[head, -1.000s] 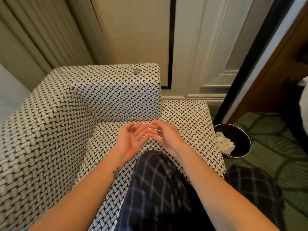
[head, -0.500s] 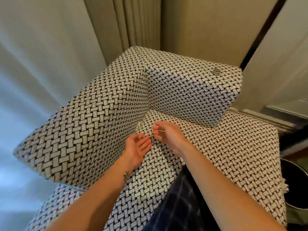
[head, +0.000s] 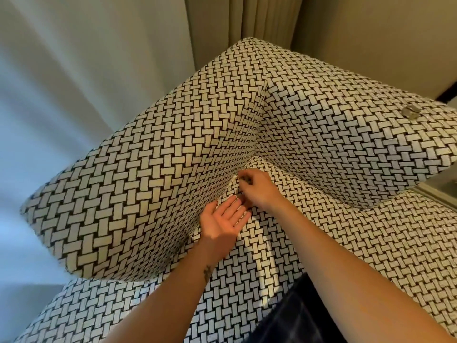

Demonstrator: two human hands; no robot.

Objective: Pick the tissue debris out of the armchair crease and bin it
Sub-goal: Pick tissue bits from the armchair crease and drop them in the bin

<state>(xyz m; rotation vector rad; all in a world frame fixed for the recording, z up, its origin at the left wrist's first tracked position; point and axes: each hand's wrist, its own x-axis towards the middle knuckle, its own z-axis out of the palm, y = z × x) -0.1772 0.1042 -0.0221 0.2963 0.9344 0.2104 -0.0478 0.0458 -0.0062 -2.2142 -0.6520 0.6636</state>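
- One large armchair [head: 148, 169], covered in black-and-white basket-weave cloth, fills most of the view. Its upright panels meet the seat cushion in a deep corner, and a curtain [head: 262, 18] hangs behind it.
- No bin shows in this view, so the binning half of the job is judged to be wholly ahead. How much debris has already gone into it cannot be told from here.
- The crease [head: 248, 167] runs from that inner corner down along the seat edge towards the person, and both hands work at its upper end.
- The left hand [head: 222, 220] lies palm up on the seat, just below the right. Its fingers are straight and relaxed and it holds nothing. It looks ready to catch whatever comes out.
- The right hand [head: 262, 189] reaches into the crease knuckles up, with its fingers [head: 247, 179] curled and bunched together at the fold.
- The tissue debris [head: 234, 179] is a small white scrap at the mouth of the crease, touching the right fingertips on their left side. They appear to pinch it, though it has not yet come clear of the fold.
- A pale sliver seems to run on down the crease below the scrap, so more picking is probably left.
- A small metallic object [head: 411, 111] sits on top of the far arm, well apart from the hands.
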